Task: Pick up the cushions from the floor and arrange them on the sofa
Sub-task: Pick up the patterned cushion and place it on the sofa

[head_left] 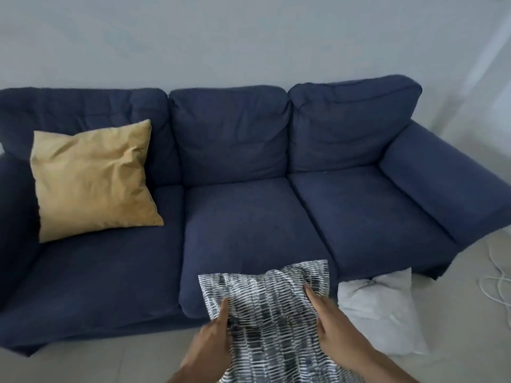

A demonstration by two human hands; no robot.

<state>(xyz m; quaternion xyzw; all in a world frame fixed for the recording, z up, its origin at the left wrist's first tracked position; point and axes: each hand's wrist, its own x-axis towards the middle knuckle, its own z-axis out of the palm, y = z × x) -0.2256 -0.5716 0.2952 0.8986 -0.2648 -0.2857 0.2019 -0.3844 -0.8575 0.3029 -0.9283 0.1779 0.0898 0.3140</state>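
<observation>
A grey-and-white patterned cushion point(269, 308) is held up in front of the middle seat of the dark blue sofa point(249, 217). My left hand point(210, 338) grips its left edge and my right hand point(334, 324) grips its right edge. A mustard-yellow cushion point(94, 181) leans against the backrest on the sofa's left seat. A white cushion point(381, 310) lies on the floor by the sofa's front right corner, just right of my right hand.
The sofa's right armrest point(453, 183) juts toward me. A white cable point(497, 283) trails on the pale tiled floor at the far right. A plain wall stands behind the sofa.
</observation>
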